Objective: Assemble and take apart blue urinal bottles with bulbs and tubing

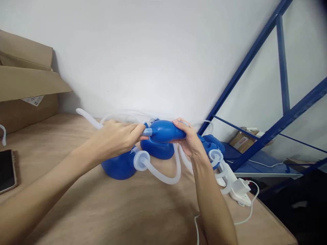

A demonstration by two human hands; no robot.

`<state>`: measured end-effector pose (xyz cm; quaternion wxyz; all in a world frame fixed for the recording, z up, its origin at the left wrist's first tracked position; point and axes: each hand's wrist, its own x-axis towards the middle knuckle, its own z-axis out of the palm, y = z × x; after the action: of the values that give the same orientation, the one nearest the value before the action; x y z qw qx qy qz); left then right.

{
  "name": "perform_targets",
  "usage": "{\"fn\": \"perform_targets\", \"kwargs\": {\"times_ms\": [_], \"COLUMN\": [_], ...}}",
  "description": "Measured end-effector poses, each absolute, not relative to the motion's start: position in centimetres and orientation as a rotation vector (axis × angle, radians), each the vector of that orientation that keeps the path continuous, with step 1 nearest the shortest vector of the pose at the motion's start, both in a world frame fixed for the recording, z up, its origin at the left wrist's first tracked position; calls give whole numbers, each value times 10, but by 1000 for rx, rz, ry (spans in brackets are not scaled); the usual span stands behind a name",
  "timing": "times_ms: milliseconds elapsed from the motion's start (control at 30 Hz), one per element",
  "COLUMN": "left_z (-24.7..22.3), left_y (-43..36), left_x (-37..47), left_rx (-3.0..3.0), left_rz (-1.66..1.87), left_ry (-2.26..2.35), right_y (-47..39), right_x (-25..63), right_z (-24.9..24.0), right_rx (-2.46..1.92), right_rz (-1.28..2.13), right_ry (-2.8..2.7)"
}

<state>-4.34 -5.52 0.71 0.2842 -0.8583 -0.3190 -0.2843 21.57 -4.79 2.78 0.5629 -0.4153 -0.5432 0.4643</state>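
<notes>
Above the table, my right hand (190, 136) wraps round one end of a smooth blue rounded pouch (165, 131). My left hand (121, 134) is closed on the clear tube connector (147, 132) at the pouch's other end. From behind this hand a whitish flexible tube (88, 117) sticks out to the left. Below and behind lie more blue pouches (119, 168), partly hidden by my hands. One has a round translucent cap (141, 160) with a ribbed hose (166, 178) curving from it. Another blue pouch (213, 144) with a similar cap (216, 156) lies beyond my right wrist.
A white power strip (237, 190) with a plugged-in charger (241, 186) and cable lies at the right table edge. A phone (6, 172) is at far left, with an open cardboard box (28, 81) behind it. Blue metal shelving (255, 132) stands on the right.
</notes>
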Motion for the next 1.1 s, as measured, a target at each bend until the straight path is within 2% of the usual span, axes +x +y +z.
{"fn": "perform_targets", "kwargs": {"times_ms": [367, 700, 933, 1100], "left_z": [1, -1, 27, 29], "left_y": [-56, -57, -79, -87], "left_x": [-36, -34, -35, -33], "left_rx": [-2346, -2664, -3011, -3012], "left_rz": [-680, -885, -1113, -1095], "left_ry": [-890, -972, -978, -944], "right_y": [-36, -47, -53, -63], "right_x": [215, 220, 217, 215], "right_z": [13, 18, 19, 24], "right_rx": [-930, -889, -722, -626], "right_rz": [1178, 730, 634, 539], "right_ry": [-1264, -1495, -1527, -1546]}}
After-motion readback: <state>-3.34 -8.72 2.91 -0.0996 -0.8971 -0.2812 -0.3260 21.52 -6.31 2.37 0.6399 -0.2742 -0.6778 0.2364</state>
